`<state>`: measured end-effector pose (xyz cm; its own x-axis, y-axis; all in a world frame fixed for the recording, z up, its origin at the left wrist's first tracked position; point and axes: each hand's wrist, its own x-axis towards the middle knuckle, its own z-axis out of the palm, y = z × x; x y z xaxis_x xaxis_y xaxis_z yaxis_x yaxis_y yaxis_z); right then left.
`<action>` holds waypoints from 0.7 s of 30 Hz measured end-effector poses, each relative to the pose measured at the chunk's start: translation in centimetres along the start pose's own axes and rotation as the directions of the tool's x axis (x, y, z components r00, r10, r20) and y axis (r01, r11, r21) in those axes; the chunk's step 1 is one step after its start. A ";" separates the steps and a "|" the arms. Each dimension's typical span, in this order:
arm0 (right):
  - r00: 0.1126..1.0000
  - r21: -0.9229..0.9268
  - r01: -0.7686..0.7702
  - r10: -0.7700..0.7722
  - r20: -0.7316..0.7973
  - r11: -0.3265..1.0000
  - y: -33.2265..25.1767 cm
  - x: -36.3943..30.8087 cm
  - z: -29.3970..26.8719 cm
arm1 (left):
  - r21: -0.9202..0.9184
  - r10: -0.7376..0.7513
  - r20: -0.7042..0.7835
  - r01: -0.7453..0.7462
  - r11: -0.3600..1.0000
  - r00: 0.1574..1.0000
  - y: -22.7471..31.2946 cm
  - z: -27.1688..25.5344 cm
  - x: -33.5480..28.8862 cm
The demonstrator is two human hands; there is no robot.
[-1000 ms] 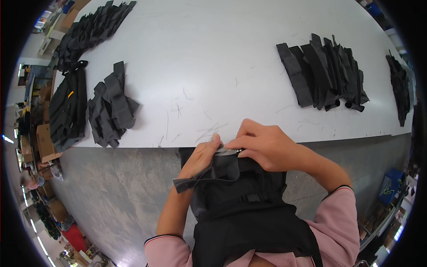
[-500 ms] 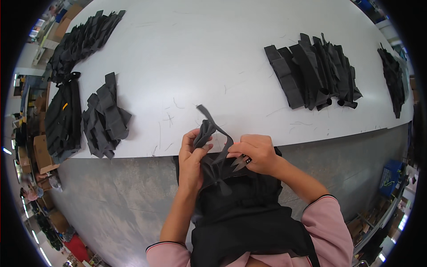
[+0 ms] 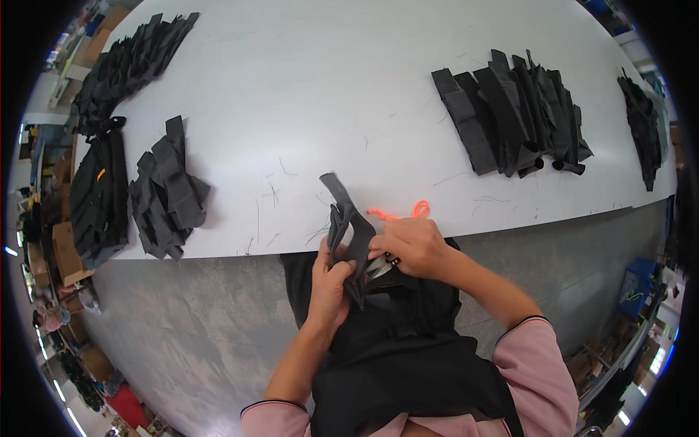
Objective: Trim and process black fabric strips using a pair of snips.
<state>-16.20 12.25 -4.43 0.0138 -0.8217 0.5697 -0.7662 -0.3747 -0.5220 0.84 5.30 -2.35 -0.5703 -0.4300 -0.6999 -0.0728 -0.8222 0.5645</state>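
At the table's near edge, my left hand (image 3: pixel 330 288) is closed around a folded dark grey fabric strip (image 3: pixel 362 244). One end of the strip sticks up past the fingers over the white tabletop. My right hand (image 3: pixel 415 246) pinches the same strip from the right. Tucked in that palm are small thread snips (image 3: pixel 380 268), their metal blades pointing down and left towards the cloth. A bright orange cord (image 3: pixel 421 210) curls out just beyond the right knuckles; whether it is tied to the snips is hidden.
Bundles of dark strips lie at the right (image 3: pixel 513 120), the far left (image 3: pixel 131 69) and the near left (image 3: pixel 167 191). A black garment-like piece (image 3: pixel 102 193) rests at the left edge. Loose threads are scattered over the white table (image 3: pixel 313 87). A black apron (image 3: pixel 408 364) covers my lap.
My left hand has shifted slightly right and down, and the strip has opened into a loop. The snips' blades now lie closer to the cloth. The orange cord has come into sight.
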 end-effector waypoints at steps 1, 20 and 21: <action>0.982 0.092 -0.184 0.181 0.045 0.979 -0.4 -0.5 -0.2 | 0.017 0.076 -0.047 -0.076 0.997 0.996 -0.1 0.2 -0.1; 0.835 -0.115 -0.254 0.277 0.476 0.960 -2.0 4.0 -4.9 | 0.287 0.338 -0.066 -0.306 0.908 0.939 0.1 0.5 -0.2; 0.837 -0.084 -0.222 0.234 0.495 0.971 -1.7 4.0 -4.9 | 0.288 0.338 -0.068 -0.306 0.907 0.939 0.2 0.4 -0.2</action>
<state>-18.03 11.68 1.83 0.1501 -0.9878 0.0407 -0.8014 -0.1456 -0.5802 0.64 5.41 -1.93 -0.5039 -0.7072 -0.4960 -0.1273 -0.5072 0.8524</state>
